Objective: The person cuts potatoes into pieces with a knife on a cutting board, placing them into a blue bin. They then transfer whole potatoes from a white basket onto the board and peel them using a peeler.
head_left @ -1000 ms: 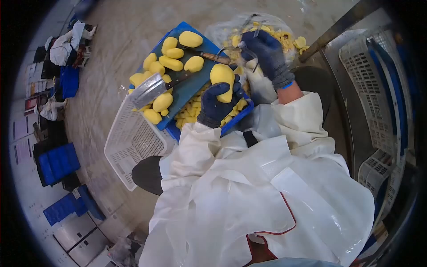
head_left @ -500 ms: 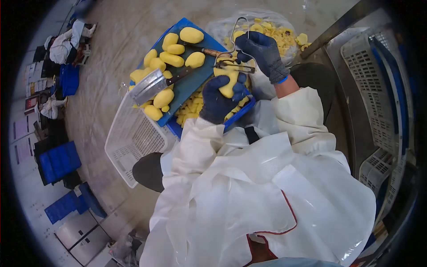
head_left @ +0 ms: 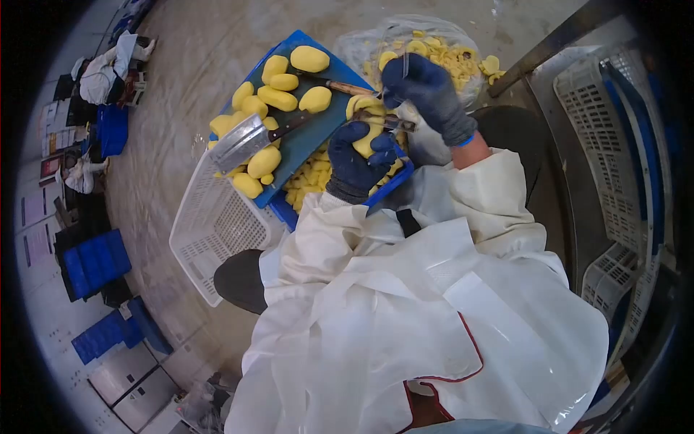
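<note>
My gloved left hand (head_left: 356, 163) is closed around a peeled yellow potato (head_left: 366, 143) above the blue bin (head_left: 394, 184), which holds cut yellow pieces. In my gloved right hand (head_left: 430, 94) is a wire-handled peeler; its blade (head_left: 396, 123) lies across the potato's top, while most of the handle is hidden or blurred. Curled slices (head_left: 361, 105) sit just beyond the blade. Left of my hands, a blue-green cutting board (head_left: 329, 119) carries several peeled potatoes (head_left: 309, 59), a cleaver (head_left: 242, 143) with a dark handle and a wooden-handled tool (head_left: 350, 87).
A clear plastic bag (head_left: 452, 32) of yellow slices lies on the floor ahead. The white crate (head_left: 210, 246) stands left of my knee. White baskets (head_left: 607, 145) and a metal frame (head_left: 549, 79) are on the right. Another person (head_left: 101, 76) bends at the far left.
My right hand has come slightly closer to me and the peeler has tilted, its wire loop no longer standing out clearly. My left hand stays in almost the same place with the potato.
</note>
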`<state>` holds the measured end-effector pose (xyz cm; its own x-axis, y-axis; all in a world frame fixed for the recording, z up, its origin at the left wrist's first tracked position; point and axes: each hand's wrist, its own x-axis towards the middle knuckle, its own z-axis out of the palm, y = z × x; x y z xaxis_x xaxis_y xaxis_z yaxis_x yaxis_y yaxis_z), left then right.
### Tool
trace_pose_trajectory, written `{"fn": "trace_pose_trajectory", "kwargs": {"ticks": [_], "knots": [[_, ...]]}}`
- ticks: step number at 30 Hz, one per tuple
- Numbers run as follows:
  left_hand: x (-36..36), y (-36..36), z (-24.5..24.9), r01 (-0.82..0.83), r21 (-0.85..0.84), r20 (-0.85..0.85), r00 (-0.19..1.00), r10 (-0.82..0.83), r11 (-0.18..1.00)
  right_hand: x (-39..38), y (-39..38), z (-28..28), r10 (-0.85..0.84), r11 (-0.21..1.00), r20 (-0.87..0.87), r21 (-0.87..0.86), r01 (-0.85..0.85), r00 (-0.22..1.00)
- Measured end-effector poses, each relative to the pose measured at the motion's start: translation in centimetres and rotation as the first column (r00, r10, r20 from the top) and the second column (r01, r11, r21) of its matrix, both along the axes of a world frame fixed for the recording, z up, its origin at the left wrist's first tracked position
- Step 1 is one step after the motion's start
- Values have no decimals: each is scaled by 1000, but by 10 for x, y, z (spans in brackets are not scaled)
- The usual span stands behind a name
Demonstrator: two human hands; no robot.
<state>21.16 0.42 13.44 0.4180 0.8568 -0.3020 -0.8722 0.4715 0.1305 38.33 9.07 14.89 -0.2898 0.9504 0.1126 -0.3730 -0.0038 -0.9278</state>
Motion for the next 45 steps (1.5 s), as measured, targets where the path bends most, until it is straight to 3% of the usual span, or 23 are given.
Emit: {"fn": "trace_pose_trajectory", "kwargs": {"ticks": [1, 3, 5, 9, 10, 13, 14, 16, 18, 21, 23, 25, 26, 27, 29, 31, 32, 35, 36, 39, 40, 43, 45], "knots": [[-2, -1, -5, 33, 36, 56, 998, -35, 999, -4, -6, 2, 41, 999, 73, 8, -41, 996], [-6, -3, -6, 84, 123, 96, 991, -96, 989, 5, 22, -25, -227, 971, -23, -81, 224, 974], [-9, -8, 2, 130, 222, 59, 987, -147, 966, 25, 48, -28, -412, 877, 154, -199, 437, 898], [-3, -4, 3, 83, 195, -244, 969, -34, 977, 6, 9, -7, -98, 982, -214, -180, 59, 972], [-1, -2, 5, 104, 234, -252, 967, -43, 967, -3, 1, -6, -66, 991, -67, -120, 58, 996], [3, -8, 15, 153, 301, -282, 957, -65, 941, 24, 36, -38, -281, 885, 217, -319, 340, 935], [3, -7, 18, 158, 305, -291, 954, -66, 939, 26, 37, -35, -408, 857, -47, -364, 364, 912], [6, -7, 23, 107, 226, -332, 943, -27, 968, 25, 32, -35, -375, 874, 179, 395, 283, 910], [4, -2, 13, 152, 299, -345, 937, -42, 942, 2, 3, -5, -64, 990, -88, -131, 53, 994], [6, -9, 19, 173, 370, -346, 937, -38, 913, 4, 24, -28, -350, 872, 84, -336, 357, 933], [3, -5, 23, 179, 407, -417, 909, 7, 896, 26, 35, -36, -362, 883, -53, -341, 324, 931], [0, -1, 11, 175, 417, -541, 836, 89, 892, 17, 15, -3, -131, 969, -102, -223, 106, 986], [1, -1, 9, 191, 416, -673, 722, 159, 889, 11, 2, 5, -27, 1000, -37, 7, 27, 999], [2, -1, 7, 155, 411, -651, 740, 170, 898, 6, -6, 20, 2, 999, 112, -43, 3, 994], [3, -4, 4, 91, 386, -613, 769, 182, 918, 5, 5, -7, -98, 964, 32, -243, 103, 995], [0, 1, 7, 125, 462, -552, 816, 174, 878, 20, 27, -27, -260, 898, 296, -275, 343, 919], [-1, 0, 5, 103, 439, -524, 837, 161, 893, 30, 26, -24, -284, 902, 53, -325, 285, 957], [2, -3, 6, 48, 375, -437, 890, 131, 926, 12, -1, 5, -74, 993, -162, -99, 59, 984], [2, -3, 8, 37, 375, -382, 917, 118, 926, 4, -5, 9, -73, 989, -51, -136, 65, 996], [-3, -7, 11, 39, 380, -167, 986, 27, 924, 16, 37, -60, -439, 868, 314, -96, 488, 842], [-5, -5, 14, 45, 393, -84, 996, -13, 918, 26, 40, -55, -494, 796, 123, -333, 505, 861], [-6, -7, 19, 2, 328, -213, 975, 71, 945, 29, 27, -18, -498, 855, -71, -206, 476, 864], [-3, -7, 19, -39, 247, -152, 985, 79, 968, 29, 17, -2, -368, 925, -106, -141, 353, 924]]}}
